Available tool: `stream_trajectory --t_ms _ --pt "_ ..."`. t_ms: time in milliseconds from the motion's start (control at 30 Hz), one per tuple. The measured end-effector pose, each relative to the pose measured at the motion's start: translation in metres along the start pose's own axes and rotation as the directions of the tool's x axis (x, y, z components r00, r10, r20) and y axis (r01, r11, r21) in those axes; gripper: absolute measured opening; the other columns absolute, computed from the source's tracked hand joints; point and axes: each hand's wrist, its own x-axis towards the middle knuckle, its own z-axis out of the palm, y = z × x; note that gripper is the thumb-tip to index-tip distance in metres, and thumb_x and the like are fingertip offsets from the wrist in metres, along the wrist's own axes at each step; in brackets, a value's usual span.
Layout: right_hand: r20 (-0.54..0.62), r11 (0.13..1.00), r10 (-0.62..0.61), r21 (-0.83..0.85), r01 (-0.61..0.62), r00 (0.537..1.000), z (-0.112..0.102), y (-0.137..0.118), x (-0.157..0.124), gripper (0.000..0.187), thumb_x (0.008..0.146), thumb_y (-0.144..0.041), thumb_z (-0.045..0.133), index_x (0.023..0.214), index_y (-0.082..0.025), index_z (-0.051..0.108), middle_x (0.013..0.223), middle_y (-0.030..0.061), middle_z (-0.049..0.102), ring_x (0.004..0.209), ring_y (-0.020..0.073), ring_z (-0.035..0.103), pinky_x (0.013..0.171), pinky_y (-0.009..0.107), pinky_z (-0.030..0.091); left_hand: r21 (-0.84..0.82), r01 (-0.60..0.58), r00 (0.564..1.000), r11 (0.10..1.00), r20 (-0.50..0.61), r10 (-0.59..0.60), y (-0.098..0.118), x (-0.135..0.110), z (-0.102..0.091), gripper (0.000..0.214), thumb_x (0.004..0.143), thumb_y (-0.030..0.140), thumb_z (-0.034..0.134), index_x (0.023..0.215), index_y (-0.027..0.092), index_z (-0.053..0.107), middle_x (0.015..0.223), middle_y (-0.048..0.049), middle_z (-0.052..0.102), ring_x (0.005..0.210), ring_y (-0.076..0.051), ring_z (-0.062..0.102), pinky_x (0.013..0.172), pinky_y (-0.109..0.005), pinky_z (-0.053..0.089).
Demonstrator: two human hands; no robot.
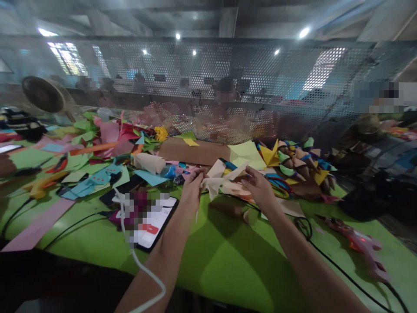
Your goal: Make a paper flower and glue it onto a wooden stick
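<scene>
My left hand [193, 184] is closed on one end of a thin, crumpled cream piece [213, 184], which looks like paper or felt. At its raised other end, the fingertips of my right hand [259, 188] pinch the edge, though blur softens the contact. Below the hands, a brown rolled cone [230, 210] lies on the green tabletop [224, 256]. Behind the cream piece are scissors with blue and yellow handles [280, 184], partly covered by scraps.
A pink glue gun [360, 243] with a black cord lies at right. Left of my forearm are a lit phone [156, 224] and white cable [143, 265]. Coloured scraps [110, 134], a brown board [192, 151] and bundled cones [298, 161] line the back before a perforated metal screen [208, 95].
</scene>
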Motion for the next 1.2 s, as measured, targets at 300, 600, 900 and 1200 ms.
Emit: stream_trajectory --t_ms 300,600,900,1200 --pt "-0.126 0.916 -0.152 -0.392 0.092 0.98 -0.015 -0.016 -0.003 0.053 0.076 -0.039 0.07 0.125 -0.018 0.062 0.117 0.0146 0.064 0.082 0.0239 0.064 0.084 0.045 0.05 -0.006 0.069 0.997 0.998 0.031 -0.068 -0.001 -0.013 0.012 0.032 0.067 0.029 0.08 0.093 0.021 0.064 0.081 0.0006 0.062 0.073 -0.012 0.062 0.061 -0.022 0.047" --pt "0.43 0.765 -0.402 -0.326 0.555 0.808 0.034 -0.058 -0.051 0.054 0.102 -0.049 0.031 0.153 -0.031 0.035 0.16 0.0055 0.036 0.147 0.0251 0.03 0.119 0.049 0.023 -0.106 0.215 0.945 0.971 0.272 -0.179 -0.027 -0.052 0.051 0.031 0.075 0.036 0.071 0.104 0.028 0.069 0.113 -0.0057 0.072 0.106 -0.025 0.066 0.089 -0.038 0.053" --pt "0.414 0.75 -0.327 -0.433 0.499 0.85 0.03 -0.066 -0.064 0.056 0.104 -0.047 0.029 0.158 -0.036 0.019 0.166 0.0003 0.017 0.153 0.0229 0.01 0.122 0.056 0.008 -0.035 0.263 0.925 0.964 0.291 -0.242 0.009 -0.069 0.077 0.07 0.085 0.078 0.03 0.106 0.025 0.072 0.109 -0.012 0.072 0.123 -0.03 0.059 0.099 -0.047 0.049" --pt "0.228 0.859 -0.373 -0.283 0.428 0.899 0.001 -0.056 -0.057 0.035 0.095 -0.021 0.049 0.124 -0.028 0.067 0.119 0.0053 0.072 0.108 0.0227 0.066 0.095 0.04 0.051 0.045 0.172 0.91 0.984 0.375 -0.176 0.009 -0.052 0.061 0.058 0.083 0.068 0.053 0.119 0.025 0.065 0.126 -0.0121 0.067 0.119 -0.029 0.06 0.094 -0.041 0.05"
